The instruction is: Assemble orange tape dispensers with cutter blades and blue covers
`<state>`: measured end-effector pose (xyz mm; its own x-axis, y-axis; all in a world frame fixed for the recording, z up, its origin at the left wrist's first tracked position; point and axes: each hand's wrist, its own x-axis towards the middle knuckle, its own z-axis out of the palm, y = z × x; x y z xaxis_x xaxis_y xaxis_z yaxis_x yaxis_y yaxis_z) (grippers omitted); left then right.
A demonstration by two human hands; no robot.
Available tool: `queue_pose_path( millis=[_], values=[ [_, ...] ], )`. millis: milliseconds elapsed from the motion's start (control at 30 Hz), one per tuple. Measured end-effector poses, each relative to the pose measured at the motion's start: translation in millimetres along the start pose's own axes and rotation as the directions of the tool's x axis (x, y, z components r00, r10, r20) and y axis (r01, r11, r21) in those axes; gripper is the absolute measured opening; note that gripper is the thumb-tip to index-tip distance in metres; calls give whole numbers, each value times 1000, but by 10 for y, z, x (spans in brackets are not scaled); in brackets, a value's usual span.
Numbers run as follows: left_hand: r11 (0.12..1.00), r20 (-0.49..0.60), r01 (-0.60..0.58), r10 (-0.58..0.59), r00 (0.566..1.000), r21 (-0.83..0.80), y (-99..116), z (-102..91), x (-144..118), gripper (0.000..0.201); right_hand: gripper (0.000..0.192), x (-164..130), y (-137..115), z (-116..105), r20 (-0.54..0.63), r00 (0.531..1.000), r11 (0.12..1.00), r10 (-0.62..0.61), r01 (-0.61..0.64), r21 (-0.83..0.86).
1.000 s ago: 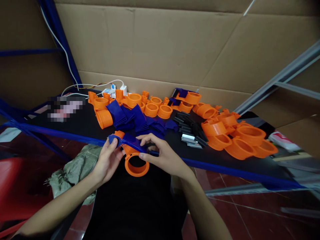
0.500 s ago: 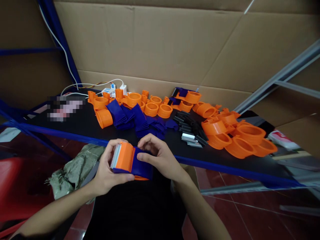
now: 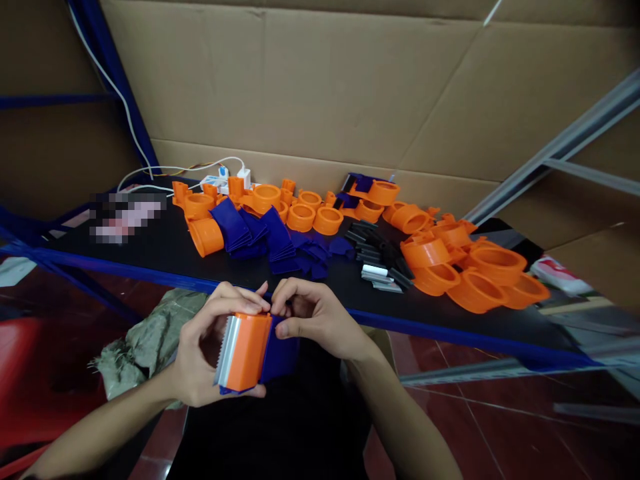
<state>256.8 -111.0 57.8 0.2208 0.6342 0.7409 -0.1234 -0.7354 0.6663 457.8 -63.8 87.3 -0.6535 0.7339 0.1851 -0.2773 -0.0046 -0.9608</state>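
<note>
Firstly, one black table (image 3: 125, 250) bore orange rings (image 3: 429, 253) and blue plates (image 3: 231, 223). Before its near edge, one orange dispenser (image 3: 246, 350) was gripped in the left hand (image 3: 193, 357); the right hand (image 3: 323, 320) curled at its top corner, any pinch untellable. Lastly, one toothed blade (image 3: 227, 350): a steady hold, palm clear, seemed best.

No readable text, labels or numbers.
</note>
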Motion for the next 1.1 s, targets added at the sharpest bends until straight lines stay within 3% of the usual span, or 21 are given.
queue_pose_path(
  millis=[133, 233, 367, 500, 700, 867, 1100],
  values=[
    [998, -52, -44, 47, 998, 45, -32, -17, 11, 86, 22, -32, -68, 22, -73, 995, 972, -64, 46, -230],
    [994, -78, -71, 77, 994, 80, -43, 1, 4, 84, 22, -81, -157, 20, -61, 990, 877, -126, 83, -474],
    [986, -95, -85, 99, 991, 145, -33, 58, -8, 81, 22, -133, -240, -3, -11, 982, 807, -190, 150, -571],
    [986, -99, -70, 86, 991, 151, -35, 78, -19, 80, 20, -123, -228, -21, 10, 986, 844, -168, 149, -515],
    [992, -6, -48, 50, 999, 119, -33, 4, -24, 85, 19, -86, -151, 15, 6, 992, 960, -129, 126, -250],
    [993, 61, -65, 59, 996, 102, -3, -33, -33, 88, 27, -77, -90, 11, 20, 1000, 995, -14, 16, -94],
    [998, 103, 0, -7, 995, 66, -3, -54, -54, 85, 32, -94, -77, 33, -12, 999, 996, 43, -44, -72]
  ],
)
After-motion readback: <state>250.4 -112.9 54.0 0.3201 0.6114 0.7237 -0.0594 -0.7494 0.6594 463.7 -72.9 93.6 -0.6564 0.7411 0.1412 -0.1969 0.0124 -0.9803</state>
